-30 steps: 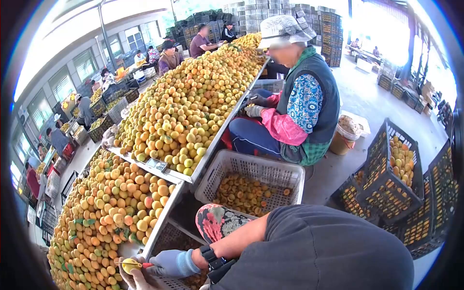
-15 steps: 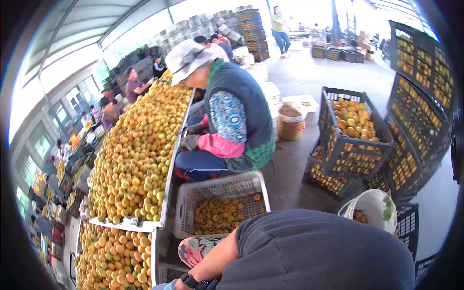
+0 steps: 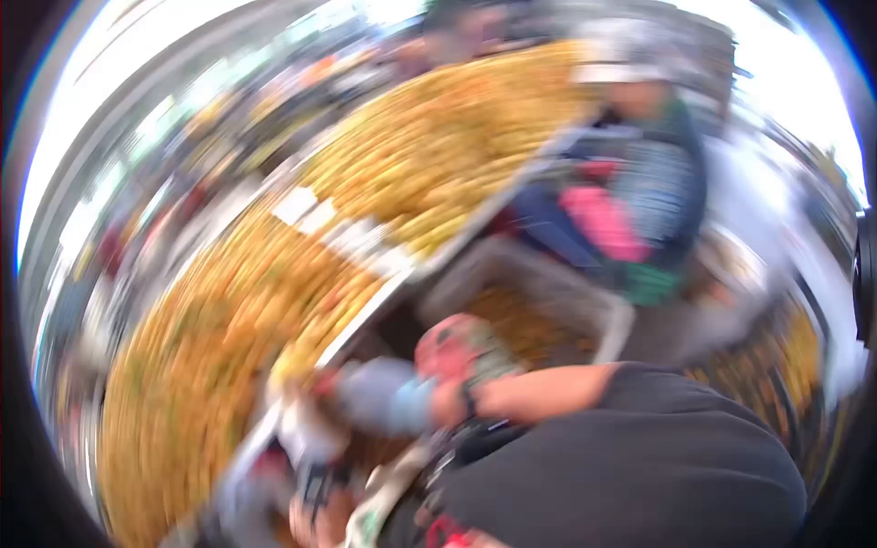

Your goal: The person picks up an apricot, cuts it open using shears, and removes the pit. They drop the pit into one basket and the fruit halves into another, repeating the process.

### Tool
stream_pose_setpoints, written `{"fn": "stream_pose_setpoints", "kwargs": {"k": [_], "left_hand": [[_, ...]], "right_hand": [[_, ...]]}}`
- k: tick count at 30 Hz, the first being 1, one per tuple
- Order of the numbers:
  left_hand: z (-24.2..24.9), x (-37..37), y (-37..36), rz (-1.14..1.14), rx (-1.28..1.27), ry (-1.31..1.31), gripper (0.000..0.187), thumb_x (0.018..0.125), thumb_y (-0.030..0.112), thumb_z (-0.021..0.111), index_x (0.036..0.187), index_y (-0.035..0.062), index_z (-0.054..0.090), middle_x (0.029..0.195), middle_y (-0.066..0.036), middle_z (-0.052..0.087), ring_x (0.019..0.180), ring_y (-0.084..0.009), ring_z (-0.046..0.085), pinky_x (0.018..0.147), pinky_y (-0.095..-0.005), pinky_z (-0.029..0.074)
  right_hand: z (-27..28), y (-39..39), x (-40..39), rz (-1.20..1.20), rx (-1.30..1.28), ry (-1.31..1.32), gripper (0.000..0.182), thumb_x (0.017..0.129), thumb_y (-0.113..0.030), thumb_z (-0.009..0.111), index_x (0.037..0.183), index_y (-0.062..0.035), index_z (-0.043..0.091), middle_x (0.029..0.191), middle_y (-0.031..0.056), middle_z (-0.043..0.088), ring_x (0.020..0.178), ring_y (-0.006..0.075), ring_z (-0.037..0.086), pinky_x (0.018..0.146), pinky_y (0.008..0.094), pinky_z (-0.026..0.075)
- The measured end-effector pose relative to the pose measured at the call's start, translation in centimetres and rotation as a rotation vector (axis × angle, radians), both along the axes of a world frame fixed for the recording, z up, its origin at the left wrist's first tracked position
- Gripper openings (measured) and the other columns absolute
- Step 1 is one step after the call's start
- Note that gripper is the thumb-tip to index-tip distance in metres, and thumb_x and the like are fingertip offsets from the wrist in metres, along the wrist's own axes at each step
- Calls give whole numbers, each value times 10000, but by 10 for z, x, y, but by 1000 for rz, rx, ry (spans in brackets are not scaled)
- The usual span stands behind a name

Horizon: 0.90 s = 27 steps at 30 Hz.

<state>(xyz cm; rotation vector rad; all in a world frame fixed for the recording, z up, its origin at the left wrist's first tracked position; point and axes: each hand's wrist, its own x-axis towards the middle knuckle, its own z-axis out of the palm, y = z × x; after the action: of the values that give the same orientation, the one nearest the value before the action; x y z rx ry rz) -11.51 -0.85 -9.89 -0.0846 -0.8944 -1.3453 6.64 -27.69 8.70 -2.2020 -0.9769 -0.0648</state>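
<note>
Motion blur smears most of the view. My right hand [image 3: 379,397], in a pale blue-grey glove with a dark watch at the wrist, is at the near edge of a fruit-covered table [image 3: 361,318]. Close below it is my left hand [image 3: 309,427], in a whitish glove with a dark band at its wrist. Small yellow-orange fruits [image 3: 210,356], apricot-like, are heaped on the table beside both hands. A yellow blur lies right by the fingertips; whether either hand grips a fruit is too smeared to see.
A grey plastic crate [image 3: 603,315] holding fruit pieces stands beyond my right arm. Past it sits a co-worker [image 3: 658,192] in a pale hat and pink sleeve cuff. White pieces [image 3: 343,233] divide the heap. Blurred crates of fruit [image 3: 767,365] stand at right.
The view has swung down and left, shifting the co-worker and grey crate to the right. Both my gloved hands now show at the fruit; before, only my right wrist and a glove edge showed.
</note>
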Motion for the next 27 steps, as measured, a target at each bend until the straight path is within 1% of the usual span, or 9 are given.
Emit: {"fn": "stream_pose_setpoints", "kwargs": {"k": [3,5,7,8,11,13,19,25,27], "left_hand": [[65,-8,-108,1130,315,265,357,969,423,557,978,69,599,769,-59,617,594,-146,569,557,-282,480],[124,152,-123,1782,530,538,392,976,456,548,974,67,600,758,-56,619,584,-139,567,557,-284,481],[162,119,-80,2255,690,816,428,984,488,539,969,65,601,747,-54,622,575,-133,565,556,-286,481],[163,116,-65,2357,691,874,476,980,526,518,956,58,605,716,-54,618,560,-143,557,563,-272,472],[143,61,-25,3177,677,237,335,932,286,678,1143,53,563,822,-48,617,643,-138,609,613,-296,514],[143,14,-7,3242,1099,150,389,902,189,718,1214,54,528,883,-33,607,773,-114,607,697,-276,515],[147,-22,2,3027,906,1003,443,940,486,627,1002,49,599,820,-34,609,674,-98,573,614,-261,469],[138,-81,12,3249,1348,681,497,939,521,594,1045,35,598,841,-41,643,692,-128,609,583,-305,481],[111,-79,35,3048,234,964,525,930,542,595,1043,29,606,801,-56,639,612,-141,602,550,-300,485]], "right_hand": [[-28,34,6,38,-255,-17,224,959,-248,496,935,-76,637,791,179,684,690,360,685,560,461,542],[-17,46,4,374,45,-26,208,979,-211,505,1017,-35,611,840,209,675,735,381,670,605,448,543],[-60,87,18,430,173,350,236,1015,-145,451,1113,22,586,846,165,666,801,244,658,726,343,509],[-68,105,21,557,279,286,236,1054,-192,431,1050,-12,584,830,-44,547,738,62,466,632,236,410],[-58,161,-24,809,419,645,287,1044,-182,433,1173,25,585,890,41,637,837,107,544,766,271,455],[-74,191,-33,887,275,688,271,1052,-205,437,1105,5,600,821,-17,573,765,75,493,659,262,423],[-78,234,-82,1105,214,712,285,1055,-248,454,1086,1,589,833,-30,593,759,56,509,642,248,435],[-70,243,-126,1202,218,847,258,1041,-207,467,1100,18,577,894,41,655,809,91,584,716,264,479],[-56,239,-141,1193,142,459,215,1019,-160,500,1103,25,573,864,80,655,778,99,587,696,274,479]]}}
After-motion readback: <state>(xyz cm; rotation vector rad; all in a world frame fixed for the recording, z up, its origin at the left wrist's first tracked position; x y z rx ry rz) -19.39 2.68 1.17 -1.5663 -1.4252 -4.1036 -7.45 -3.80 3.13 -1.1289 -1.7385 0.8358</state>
